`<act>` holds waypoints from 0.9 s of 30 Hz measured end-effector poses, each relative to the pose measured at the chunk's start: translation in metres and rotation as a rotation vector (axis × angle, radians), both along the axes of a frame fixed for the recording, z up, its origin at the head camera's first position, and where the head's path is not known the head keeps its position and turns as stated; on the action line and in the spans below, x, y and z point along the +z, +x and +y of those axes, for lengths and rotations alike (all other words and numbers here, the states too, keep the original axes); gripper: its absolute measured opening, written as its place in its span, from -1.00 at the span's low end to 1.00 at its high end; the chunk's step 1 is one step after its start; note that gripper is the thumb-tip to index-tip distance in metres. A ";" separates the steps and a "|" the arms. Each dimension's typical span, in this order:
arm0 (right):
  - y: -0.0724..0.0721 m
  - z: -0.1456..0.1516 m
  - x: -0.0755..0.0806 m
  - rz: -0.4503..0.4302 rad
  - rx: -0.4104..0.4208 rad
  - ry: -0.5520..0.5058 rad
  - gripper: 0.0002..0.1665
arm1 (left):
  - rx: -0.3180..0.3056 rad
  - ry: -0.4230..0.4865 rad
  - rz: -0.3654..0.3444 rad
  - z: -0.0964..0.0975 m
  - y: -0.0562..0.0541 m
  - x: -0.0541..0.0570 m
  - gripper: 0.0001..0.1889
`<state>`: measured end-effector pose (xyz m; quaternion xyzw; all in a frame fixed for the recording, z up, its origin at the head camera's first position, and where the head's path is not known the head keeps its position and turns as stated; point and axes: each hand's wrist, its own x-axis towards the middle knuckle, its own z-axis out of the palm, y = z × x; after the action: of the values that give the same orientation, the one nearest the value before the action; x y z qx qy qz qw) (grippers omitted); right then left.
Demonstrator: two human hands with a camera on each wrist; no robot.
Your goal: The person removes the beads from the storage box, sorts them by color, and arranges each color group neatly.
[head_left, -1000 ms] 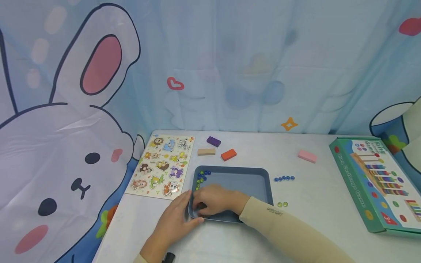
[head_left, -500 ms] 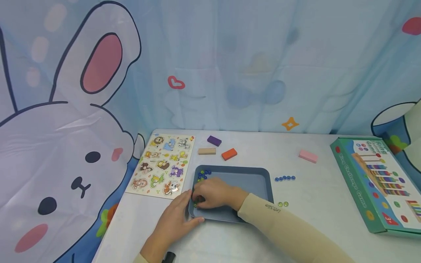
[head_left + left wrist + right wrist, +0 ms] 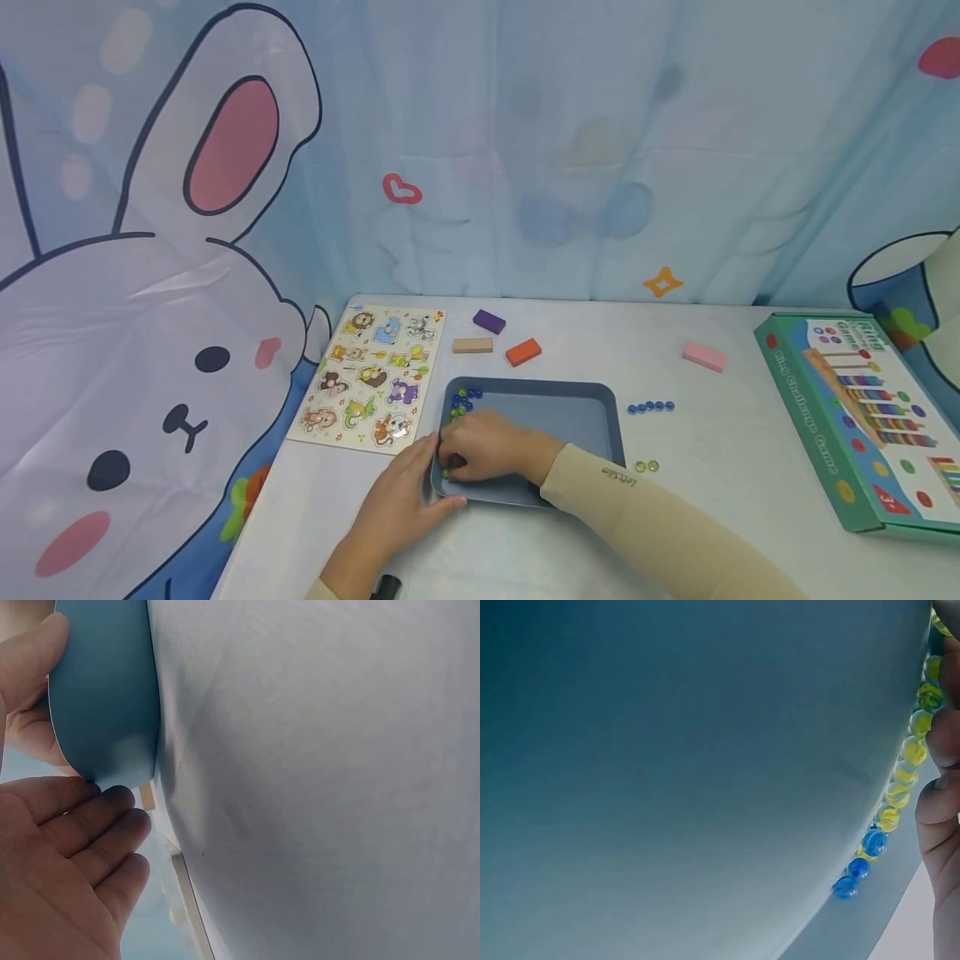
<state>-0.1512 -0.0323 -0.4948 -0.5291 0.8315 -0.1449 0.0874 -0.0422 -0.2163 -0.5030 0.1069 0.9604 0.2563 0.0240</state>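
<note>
A grey-blue tray (image 3: 558,412) lies on the table. Along its left wall runs a line of glass marbles, blue ones (image 3: 846,887) at the far end and yellow-green ones (image 3: 913,751) nearer. My right hand (image 3: 483,446) reaches inside the tray at that wall. Its thumb and finger pinch a yellow-green marble (image 3: 942,624), partly hidden at the edge of the right wrist view. Outside the near left corner, my left hand (image 3: 405,502) touches the tray with fairly straight fingers, its thumb lying by the near rim.
Right of the tray are a row of blue marbles (image 3: 651,407) and two yellow-green marbles (image 3: 647,467). Behind it lie purple (image 3: 489,322), beige (image 3: 472,345) and orange (image 3: 523,352) blocks. A pink block (image 3: 704,356), a game box (image 3: 862,425) and an animal puzzle board (image 3: 367,379) stand farther out.
My right hand has shifted slightly away from the near edge along the left wall, then a touch back. A yellow-green marble now shows by its fingertips. The left hand stays put.
</note>
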 end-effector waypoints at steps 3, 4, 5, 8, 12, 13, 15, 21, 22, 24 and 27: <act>0.001 -0.001 -0.002 0.008 0.005 0.005 -0.92 | -0.005 0.001 -0.002 0.000 0.001 0.000 0.13; 0.001 -0.001 -0.003 0.009 0.006 0.007 -0.93 | -0.006 0.000 -0.006 0.000 0.001 0.000 0.12; 0.001 -0.001 -0.004 0.010 0.008 0.008 -0.93 | -0.008 -0.001 -0.009 0.000 0.001 0.000 0.12; 0.001 -0.002 -0.006 0.011 0.013 0.008 -0.95 | -0.009 -0.002 -0.016 0.000 0.002 0.001 0.11; 0.001 0.001 -0.004 -0.020 0.007 -0.011 -0.93 | -0.008 0.002 -0.024 0.001 0.002 0.001 0.12; 0.000 0.003 -0.003 -0.032 -0.002 -0.027 -0.93 | -0.006 0.005 -0.027 0.002 0.001 0.001 0.12; -0.004 0.010 0.003 -0.051 -0.028 -0.071 -0.89 | -0.003 0.003 -0.033 0.002 0.001 0.001 0.13; -0.020 0.037 0.027 0.027 -0.159 -0.157 -0.88 | 0.021 -0.011 -0.047 0.002 -0.001 0.003 0.17; -0.022 0.042 0.031 0.035 -0.176 -0.163 -0.89 | 0.026 -0.011 -0.053 0.002 -0.001 0.003 0.17; -0.024 0.051 0.038 0.043 -0.207 -0.164 -0.90 | 0.031 -0.014 -0.060 0.002 -0.001 0.003 0.17; -0.026 0.066 0.048 0.052 -0.246 -0.175 -0.90 | 0.041 -0.021 -0.074 0.002 0.000 0.002 0.17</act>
<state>-0.1769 0.0338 -0.4471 -0.4324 0.8763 -0.2125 0.0010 -0.0419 -0.2145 -0.5007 0.0775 0.9634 0.2506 0.0554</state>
